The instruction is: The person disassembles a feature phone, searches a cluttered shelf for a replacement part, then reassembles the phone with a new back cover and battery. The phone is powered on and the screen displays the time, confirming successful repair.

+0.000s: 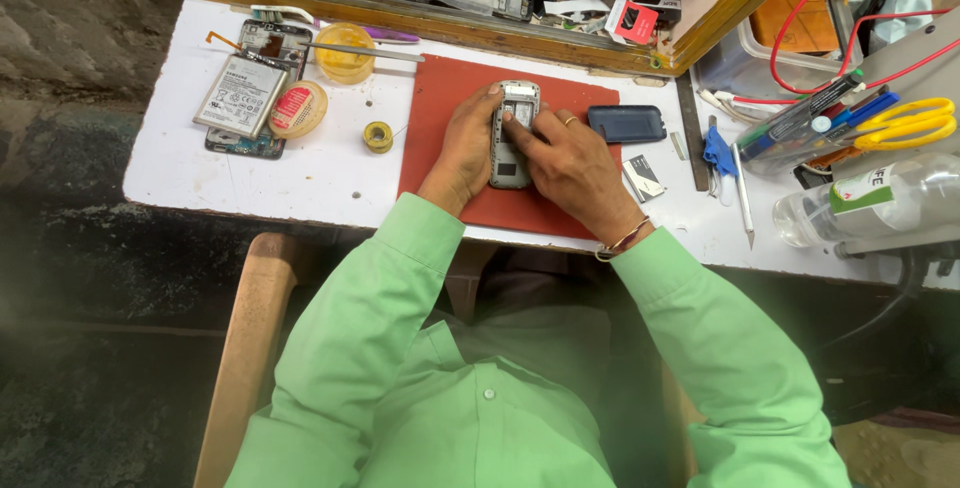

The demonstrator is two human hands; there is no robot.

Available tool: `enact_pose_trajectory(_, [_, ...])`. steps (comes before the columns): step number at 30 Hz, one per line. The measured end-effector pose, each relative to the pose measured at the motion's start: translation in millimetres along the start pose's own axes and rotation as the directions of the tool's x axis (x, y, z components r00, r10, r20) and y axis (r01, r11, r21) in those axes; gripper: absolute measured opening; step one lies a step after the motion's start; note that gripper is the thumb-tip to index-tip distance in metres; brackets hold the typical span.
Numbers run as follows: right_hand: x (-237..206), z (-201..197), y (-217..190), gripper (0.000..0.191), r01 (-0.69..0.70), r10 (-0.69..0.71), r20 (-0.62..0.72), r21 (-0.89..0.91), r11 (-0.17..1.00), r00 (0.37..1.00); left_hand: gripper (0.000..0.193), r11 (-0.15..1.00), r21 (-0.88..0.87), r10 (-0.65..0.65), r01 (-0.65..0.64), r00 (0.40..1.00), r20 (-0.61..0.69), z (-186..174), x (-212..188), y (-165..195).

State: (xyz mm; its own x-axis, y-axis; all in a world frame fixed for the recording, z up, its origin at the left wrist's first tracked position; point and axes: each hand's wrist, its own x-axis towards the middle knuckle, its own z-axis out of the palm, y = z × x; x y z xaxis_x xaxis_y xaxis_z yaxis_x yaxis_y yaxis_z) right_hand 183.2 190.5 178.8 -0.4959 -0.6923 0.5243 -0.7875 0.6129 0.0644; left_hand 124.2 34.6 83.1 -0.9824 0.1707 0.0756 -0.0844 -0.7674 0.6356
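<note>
Phone (pixel 511 138), back cover off, lies on the red mat (pixel 440 98) on your white surface (pixel 300 173); your left hand (pixel 466 143) grips its side, fingers curled; your right hand (pixel 565 158) presses fingertips into its open back; dark cover (pixel 627 124) lies just beside.

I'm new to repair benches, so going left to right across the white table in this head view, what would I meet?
Phone battery → solder spool → left hand → opened phone → right hand → dark back cover → blue cutter → yellow scissors.
</note>
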Motion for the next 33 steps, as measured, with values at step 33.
enact_pose_trajectory(33, [-8,12,-15,0.058,-0.155,0.156,-0.009,0.048,0.987,0.988,0.039,0.999,0.044,-0.006,0.005,1.0,0.009,2,0,4])
